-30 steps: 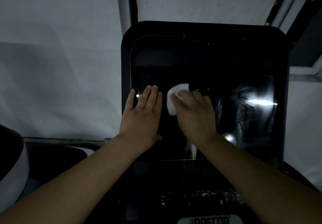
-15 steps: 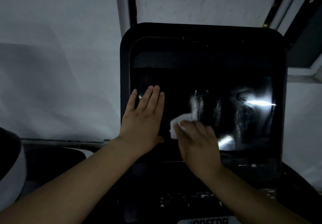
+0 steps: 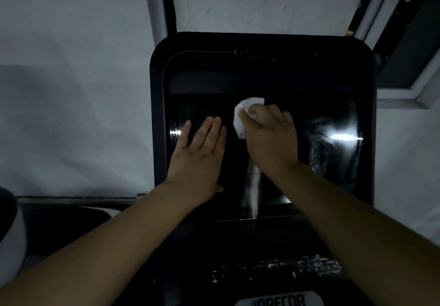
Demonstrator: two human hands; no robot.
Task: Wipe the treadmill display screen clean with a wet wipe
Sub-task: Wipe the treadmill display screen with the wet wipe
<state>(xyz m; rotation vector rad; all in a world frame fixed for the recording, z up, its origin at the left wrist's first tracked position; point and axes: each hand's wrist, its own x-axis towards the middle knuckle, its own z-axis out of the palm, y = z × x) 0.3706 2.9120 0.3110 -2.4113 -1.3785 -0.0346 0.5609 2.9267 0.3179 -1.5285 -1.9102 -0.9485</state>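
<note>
Dark room, white wall (image 3: 71,67) behind the treadmill display screen (image 3: 321,86), a big black glossy panel w/ rounded corners, a light glare at its right edge. Wet streak (image 3: 253,191) runs down the screen's lower middle. Left hand (image 3: 200,158) lies flat on the screen's left part, fingers straight & together. Right hand (image 3: 271,136) at screen centre, fingers curled round a crumpled white wet wipe (image 3: 242,115), pressing it to the glass. Below the screen, logo plate (image 3: 278,301), lettering partly cut off.
</note>
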